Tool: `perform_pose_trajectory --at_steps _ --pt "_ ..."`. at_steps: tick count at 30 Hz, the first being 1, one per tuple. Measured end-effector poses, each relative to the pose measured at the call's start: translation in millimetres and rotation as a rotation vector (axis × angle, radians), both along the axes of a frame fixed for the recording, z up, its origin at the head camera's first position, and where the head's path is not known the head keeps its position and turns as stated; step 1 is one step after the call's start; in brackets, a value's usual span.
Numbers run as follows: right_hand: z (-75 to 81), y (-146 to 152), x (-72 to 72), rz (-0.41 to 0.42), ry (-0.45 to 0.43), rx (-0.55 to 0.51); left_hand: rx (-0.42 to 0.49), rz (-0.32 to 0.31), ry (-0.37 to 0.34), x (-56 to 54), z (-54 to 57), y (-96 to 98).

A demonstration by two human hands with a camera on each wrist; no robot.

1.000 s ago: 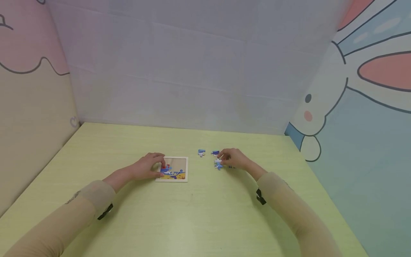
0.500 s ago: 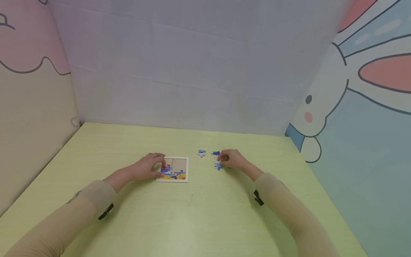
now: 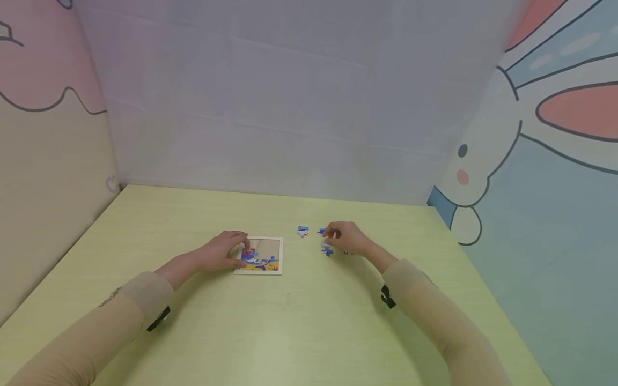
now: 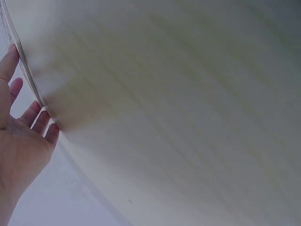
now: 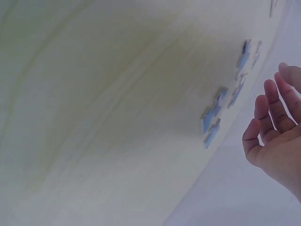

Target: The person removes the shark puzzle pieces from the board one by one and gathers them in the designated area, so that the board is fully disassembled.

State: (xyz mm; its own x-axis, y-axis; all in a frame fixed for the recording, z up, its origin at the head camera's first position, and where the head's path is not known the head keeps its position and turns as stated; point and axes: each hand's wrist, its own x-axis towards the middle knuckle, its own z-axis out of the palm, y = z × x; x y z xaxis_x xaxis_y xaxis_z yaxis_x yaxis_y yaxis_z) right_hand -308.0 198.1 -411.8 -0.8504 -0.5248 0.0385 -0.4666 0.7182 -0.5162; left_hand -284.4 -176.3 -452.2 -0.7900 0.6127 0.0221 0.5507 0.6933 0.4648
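My left hand [image 3: 222,250] rests at the left side of a small wooden puzzle frame [image 3: 281,257], thumb and index finger reaching over its rim. In the left wrist view, fingertips [image 4: 41,123] touch along the frame's edge. Several jigsaw pieces in blue, yellow and red [image 3: 267,264] lie inside the frame's lower and left part. To the right, my right hand [image 3: 348,237] hovers over loose puzzle pieces, its thumb and index tips slightly apart. Close under those tips lies a light-blue piece [image 3: 327,251]. In the right wrist view, the loosely bent fingers [image 5: 267,106] show nothing between them.
One loose puzzle piece [image 3: 302,231] lies left of the right hand, and a dark-blue one [image 3: 321,232] is partly covered by it. Another piece [image 3: 345,252] shows below the palm. Behind the table [image 3: 289,332] stands a pale back wall [image 3: 270,107], with printed side walls.
My right hand has shifted slightly left and away over the loose pieces, covering more of the dark-blue one. My left hand stays at the puzzle frame.
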Motion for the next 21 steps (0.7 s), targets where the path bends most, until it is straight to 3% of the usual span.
perform_pose_trajectory --at_steps 13,21 --pt "29.2 -37 4.5 0.023 -0.010 0.010 -0.008 0.028 0.006 1.7 -0.7 -1.6" --pt "29.4 -73 3.7 0.067 -0.012 -0.029 -0.028 0.043 0.027 2.0 -0.2 -5.8"
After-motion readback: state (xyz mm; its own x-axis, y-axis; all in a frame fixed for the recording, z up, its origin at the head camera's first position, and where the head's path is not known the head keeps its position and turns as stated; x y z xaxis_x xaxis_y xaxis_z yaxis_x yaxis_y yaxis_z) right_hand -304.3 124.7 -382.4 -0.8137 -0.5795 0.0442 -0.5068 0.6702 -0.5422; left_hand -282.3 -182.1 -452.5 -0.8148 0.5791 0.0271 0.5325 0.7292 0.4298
